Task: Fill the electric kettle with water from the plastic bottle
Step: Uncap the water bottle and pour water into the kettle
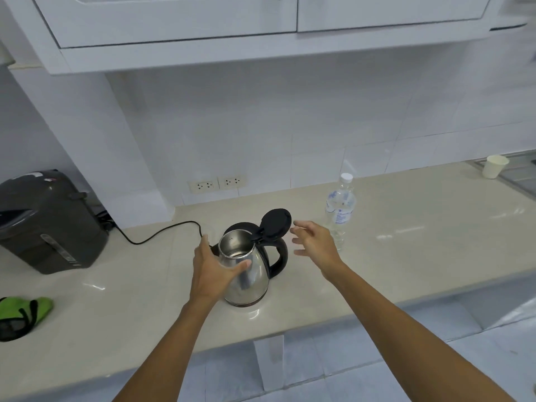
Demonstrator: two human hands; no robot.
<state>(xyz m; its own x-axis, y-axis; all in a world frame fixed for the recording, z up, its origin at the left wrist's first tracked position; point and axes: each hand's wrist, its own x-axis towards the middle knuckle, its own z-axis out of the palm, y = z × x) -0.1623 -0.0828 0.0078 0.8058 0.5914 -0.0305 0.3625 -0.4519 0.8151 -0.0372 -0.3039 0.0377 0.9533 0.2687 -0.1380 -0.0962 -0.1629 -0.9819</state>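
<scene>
A steel electric kettle [251,281] with a black handle stands on the counter, its black lid [275,222] flipped up so the inside shows. My left hand [211,271] grips the kettle's body from the left side. My right hand [314,242] hovers with fingers spread just right of the lid, touching nothing. Behind that hand stands a clear plastic bottle [340,207] with a white cap on, upright and holding water.
The kettle's black base and cord [162,232] run left toward a dark hot-water dispenser [49,221]. Wall sockets [216,184] sit behind. A green and black cloth [20,313] lies at the left edge. A paper cup [494,166] stands far right. The beige counter [406,227] ends near me.
</scene>
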